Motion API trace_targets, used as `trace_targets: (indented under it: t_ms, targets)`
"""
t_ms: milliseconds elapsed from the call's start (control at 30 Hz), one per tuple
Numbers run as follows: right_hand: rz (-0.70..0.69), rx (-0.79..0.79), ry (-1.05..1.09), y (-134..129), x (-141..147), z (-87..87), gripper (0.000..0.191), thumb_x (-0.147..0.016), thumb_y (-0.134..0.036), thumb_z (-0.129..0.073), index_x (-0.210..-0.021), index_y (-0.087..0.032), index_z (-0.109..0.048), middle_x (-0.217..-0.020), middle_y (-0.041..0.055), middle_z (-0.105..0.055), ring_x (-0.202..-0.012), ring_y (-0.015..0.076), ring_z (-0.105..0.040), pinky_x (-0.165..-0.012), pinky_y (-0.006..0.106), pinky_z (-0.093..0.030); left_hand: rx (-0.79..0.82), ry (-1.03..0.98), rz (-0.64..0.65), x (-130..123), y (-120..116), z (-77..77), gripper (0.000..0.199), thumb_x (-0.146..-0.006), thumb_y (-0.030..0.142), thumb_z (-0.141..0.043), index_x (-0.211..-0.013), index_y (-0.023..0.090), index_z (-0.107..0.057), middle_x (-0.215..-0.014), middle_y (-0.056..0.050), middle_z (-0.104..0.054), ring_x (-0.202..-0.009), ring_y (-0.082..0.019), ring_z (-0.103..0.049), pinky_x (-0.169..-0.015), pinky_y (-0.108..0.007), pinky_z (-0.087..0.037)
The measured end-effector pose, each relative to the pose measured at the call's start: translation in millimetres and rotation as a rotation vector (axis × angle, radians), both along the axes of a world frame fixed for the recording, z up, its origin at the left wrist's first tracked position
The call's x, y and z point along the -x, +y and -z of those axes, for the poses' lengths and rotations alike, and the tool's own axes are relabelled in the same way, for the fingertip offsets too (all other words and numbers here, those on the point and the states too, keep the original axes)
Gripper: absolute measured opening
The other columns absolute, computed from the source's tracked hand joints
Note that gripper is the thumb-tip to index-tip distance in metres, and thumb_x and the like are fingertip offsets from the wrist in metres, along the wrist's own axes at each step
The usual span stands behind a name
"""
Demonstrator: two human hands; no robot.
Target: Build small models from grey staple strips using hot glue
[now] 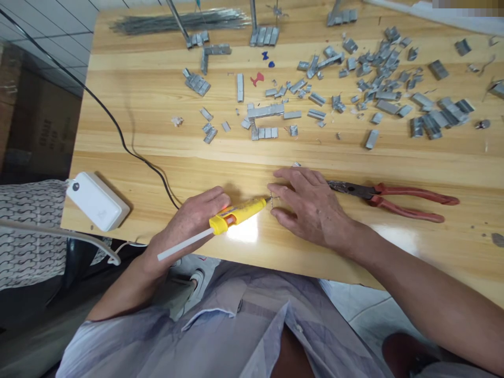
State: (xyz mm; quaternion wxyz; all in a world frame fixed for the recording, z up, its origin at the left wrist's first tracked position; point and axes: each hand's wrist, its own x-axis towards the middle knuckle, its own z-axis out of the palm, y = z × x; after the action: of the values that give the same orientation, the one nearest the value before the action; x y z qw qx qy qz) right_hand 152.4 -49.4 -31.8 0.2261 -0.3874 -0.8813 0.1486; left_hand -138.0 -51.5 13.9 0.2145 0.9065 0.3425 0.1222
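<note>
My left hand (197,215) is closed around a yellow hot glue gun (244,212), and a pale glue stick (185,245) sticks out of its back end. The gun's nozzle points right, close to the fingertips of my right hand (311,207). Between that hand's thumb and forefinger is a small, thin wire piece (271,199), right at the nozzle tip; its full shape is too small to make out. Just beyond my right hand lie pliers with red handles (413,202), their jaws partly behind the knuckles.
Many grey metal pieces (384,68) are scattered over the far side of the wooden table (189,168). A bundle of thin wires (181,22) lies at the back. Upright metal rods (253,13) stand on grey blocks. A black cord (106,110) crosses the left side, near a white power bank (98,202).
</note>
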Motion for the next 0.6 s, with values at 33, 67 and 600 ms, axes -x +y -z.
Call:
trace_targets:
  t_ms: [33,67,600]
  targets:
    - [0.002,0.005,0.001,0.0,0.0,0.0,0.033,-0.093,-0.029,-0.068,-0.124,-0.018,-0.066,-0.139,0.0179,-0.066,-0.129,0.0348,-0.060,-0.104,0.052,-0.049,-0.003,-0.013,-0.001,-0.2,0.0,0.1,0.029,-0.109,0.018,-0.045,-0.080,0.022,-0.043,-0.074,0.000,-0.050,-0.070,-0.017,-0.046,-0.061,-0.030,-0.033]
    - [0.005,0.011,0.003,-0.1,0.1,0.0,0.032,-0.093,-0.028,-0.068,-0.124,-0.018,-0.066,-0.139,0.0178,-0.066,-0.129,0.0348,-0.060,-0.104,0.052,-0.049,-0.003,-0.022,-0.002,-0.3,-0.1,0.1,0.029,-0.109,0.018,-0.045,-0.080,0.022,-0.042,-0.074,0.000,-0.050,-0.069,-0.017,-0.046,-0.061,-0.030,-0.034]
    - [0.001,0.027,0.012,-0.4,0.4,-0.4,0.033,-0.092,-0.028,-0.067,-0.125,-0.019,-0.065,-0.140,0.0187,-0.065,-0.130,0.0366,-0.059,-0.103,0.056,-0.049,0.051,0.050,-0.009,1.7,0.0,-0.5,0.029,-0.108,0.020,-0.044,-0.080,0.022,-0.043,-0.076,-0.002,-0.053,-0.072,-0.018,-0.049,-0.063,-0.031,-0.035]
